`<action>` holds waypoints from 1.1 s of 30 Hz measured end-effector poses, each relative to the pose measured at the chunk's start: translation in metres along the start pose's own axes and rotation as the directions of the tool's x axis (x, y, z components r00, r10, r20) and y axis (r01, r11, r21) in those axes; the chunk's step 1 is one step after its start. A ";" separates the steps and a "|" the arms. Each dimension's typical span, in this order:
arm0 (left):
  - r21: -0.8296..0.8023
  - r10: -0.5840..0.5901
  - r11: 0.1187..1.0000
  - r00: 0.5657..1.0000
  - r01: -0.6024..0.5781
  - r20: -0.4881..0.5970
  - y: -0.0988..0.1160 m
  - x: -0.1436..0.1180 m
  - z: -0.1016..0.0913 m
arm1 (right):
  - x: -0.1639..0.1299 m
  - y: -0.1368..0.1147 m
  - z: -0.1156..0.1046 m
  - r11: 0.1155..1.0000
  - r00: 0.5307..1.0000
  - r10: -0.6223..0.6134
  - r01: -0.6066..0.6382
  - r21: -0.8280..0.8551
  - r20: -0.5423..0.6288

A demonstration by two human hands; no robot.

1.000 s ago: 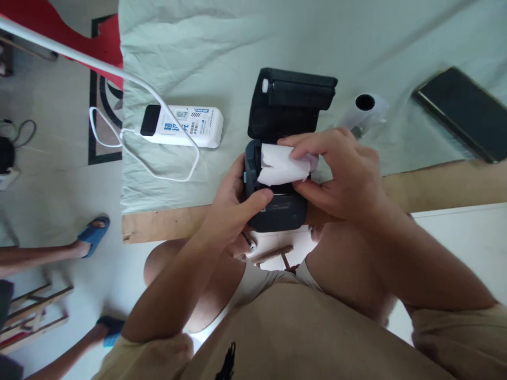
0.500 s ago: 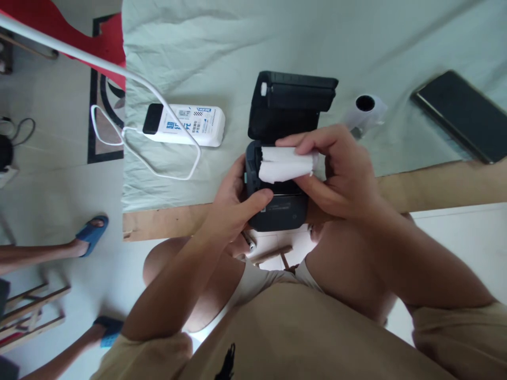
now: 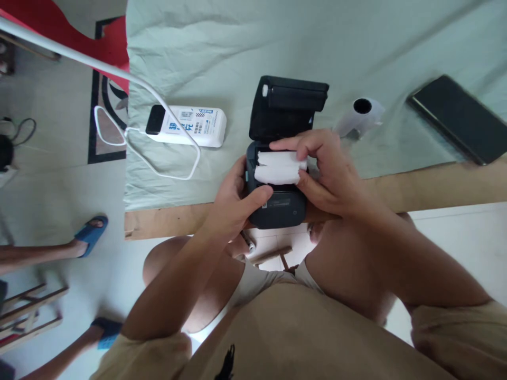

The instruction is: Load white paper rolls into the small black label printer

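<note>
Lid up, our right hand pinches the paper roll w/ it sitting in the printer bay at desk edge, left hand gripping the body; lid not yet shut.

Right hand lowered paper roll deeper into open printer bay.

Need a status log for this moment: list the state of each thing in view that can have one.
Small black label printer: lid open, upright.
White paper roll: lying in the printer's bay.
Left hand: gripping the printer's side.
Right hand: fingers on the roll.
Spare white paper roll: lying on the cloth.
White power bank: cable plugged in.
Black phone: screen dark.
</note>
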State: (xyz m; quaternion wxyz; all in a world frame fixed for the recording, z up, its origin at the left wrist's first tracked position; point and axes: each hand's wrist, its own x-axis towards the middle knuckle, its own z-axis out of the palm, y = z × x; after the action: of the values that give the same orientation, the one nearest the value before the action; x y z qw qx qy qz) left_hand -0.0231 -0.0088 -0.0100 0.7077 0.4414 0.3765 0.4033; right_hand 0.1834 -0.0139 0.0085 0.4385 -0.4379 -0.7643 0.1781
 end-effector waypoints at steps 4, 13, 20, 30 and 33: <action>-0.017 0.013 1.000 1.000 -0.014 -0.015 0.000 0.001 0.000 | -0.004 0.006 0.007 0.976 0.998 0.025 -0.011 0.218 -0.063; -0.035 -0.015 0.999 0.999 0.014 -0.037 0.001 0.007 0.007 | 0.000 0.012 0.010 0.993 0.997 0.002 0.008 0.117 -0.082; -0.043 -0.037 0.998 0.999 0.036 -0.034 0.003 0.003 0.005 | 0.001 0.014 0.010 0.949 0.976 0.039 0.031 0.313 -0.216; -0.067 0.016 0.997 0.994 -0.023 -0.109 0.010 0.005 0.012 | 0.006 0.018 0.003 0.986 0.977 -0.161 0.166 0.021 -0.139; -0.071 0.024 0.997 0.993 -0.032 -0.116 0.010 0.007 0.014 | 0.004 0.018 0.002 0.991 0.986 -0.136 0.137 0.007 -0.096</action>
State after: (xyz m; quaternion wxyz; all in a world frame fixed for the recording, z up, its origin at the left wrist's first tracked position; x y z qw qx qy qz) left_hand -0.0106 -0.0043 0.0030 0.6948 0.3966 0.3952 0.4514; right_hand 0.1904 -0.0005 -0.0021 0.4887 -0.3897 -0.7694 0.1318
